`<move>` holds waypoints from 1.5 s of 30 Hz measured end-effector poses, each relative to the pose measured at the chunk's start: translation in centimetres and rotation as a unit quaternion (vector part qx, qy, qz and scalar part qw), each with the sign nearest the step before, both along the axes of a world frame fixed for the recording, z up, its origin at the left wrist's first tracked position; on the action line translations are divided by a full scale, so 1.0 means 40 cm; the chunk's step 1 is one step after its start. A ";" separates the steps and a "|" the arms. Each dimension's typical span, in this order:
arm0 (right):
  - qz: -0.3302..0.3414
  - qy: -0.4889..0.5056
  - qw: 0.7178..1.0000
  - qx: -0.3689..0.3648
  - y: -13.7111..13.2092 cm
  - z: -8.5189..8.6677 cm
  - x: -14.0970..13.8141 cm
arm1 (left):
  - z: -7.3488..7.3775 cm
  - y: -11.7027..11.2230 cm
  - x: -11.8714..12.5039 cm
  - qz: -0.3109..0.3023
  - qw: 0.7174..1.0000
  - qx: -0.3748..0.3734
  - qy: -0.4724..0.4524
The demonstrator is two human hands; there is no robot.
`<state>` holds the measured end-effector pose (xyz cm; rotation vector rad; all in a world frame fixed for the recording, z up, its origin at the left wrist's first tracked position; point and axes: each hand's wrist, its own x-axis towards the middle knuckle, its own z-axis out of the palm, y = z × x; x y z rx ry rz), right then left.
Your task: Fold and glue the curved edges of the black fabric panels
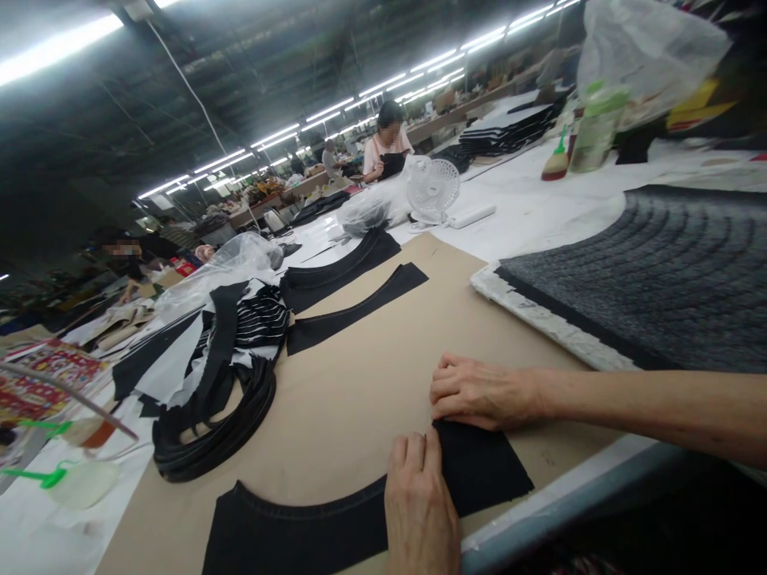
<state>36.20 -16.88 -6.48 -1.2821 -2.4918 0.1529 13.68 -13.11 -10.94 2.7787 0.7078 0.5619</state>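
A curved black fabric or leather-like piece (311, 527) lies flat along the near edge of a tan board (359, 407). My left hand (421, 503) rests on top of this piece, its fingers drawn together at the upper, curved edge. Just right of it, my right hand (485, 391) is closed with curled fingers at the same edge, gripping the piece near its right part. Both sets of fingertips are partly hidden. Farther up the board lie two similar curved black pieces, a single one (356, 307) and another (341, 267) beyond it.
Bundled black strips (216, 423) sit at the left. Stacked dark curved pieces (653, 271) lie on a white-edged board at right. A white fan (432, 192), green-nozzled bottles (77, 483) and a clear bottle (599, 128) stand around. A co-worker (388, 144) sits beyond.
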 end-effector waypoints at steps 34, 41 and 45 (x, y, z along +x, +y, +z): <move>-0.052 -0.016 0.998 0.014 -0.054 -0.009 0.009 | -0.025 -0.018 0.032 0.014 0.995 0.065 0.079; -0.108 0.020 0.994 -0.019 -0.055 0.020 0.019 | 0.023 -0.017 0.053 0.022 0.990 0.019 0.136; -0.081 -0.019 0.997 0.002 -0.045 0.015 0.028 | 0.040 -0.013 0.056 0.014 0.988 -0.003 0.157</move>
